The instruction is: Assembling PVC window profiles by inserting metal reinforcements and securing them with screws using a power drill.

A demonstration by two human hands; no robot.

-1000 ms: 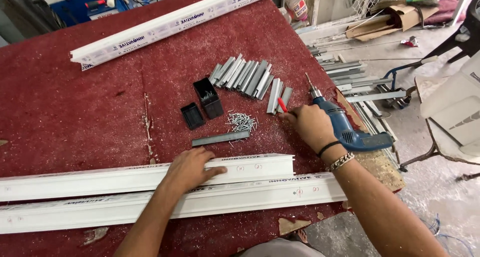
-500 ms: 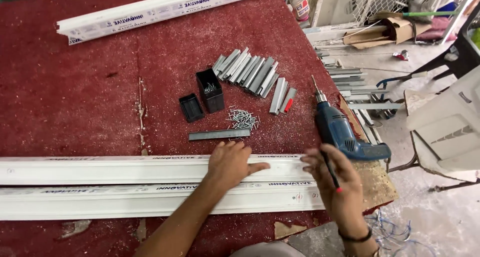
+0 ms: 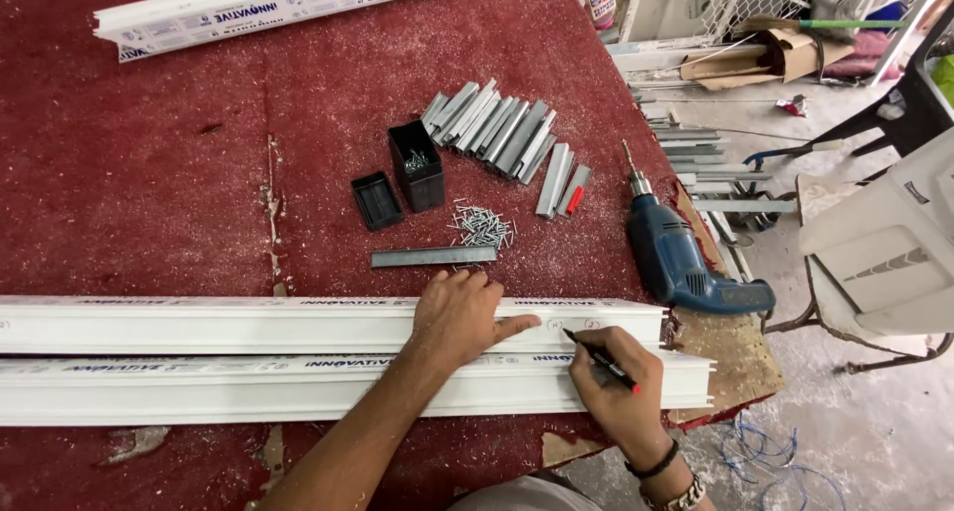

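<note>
Smooth glossy white plastic profile (image 3: 298, 324) on rough red felt-like table cover (image 3: 149, 193) (dusty), matt grey metal strip (image 3: 433, 256).

Drill (image 3: 686, 257) right of screws (image 3: 482, 227)

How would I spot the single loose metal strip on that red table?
Start at the red table and find the two long white profiles lying across it. Just above them, beyond the left hand, lies one grey metal strip. It lies flat and alone, crosswise, unlike the slanted row of grey pieces farther back.
</note>
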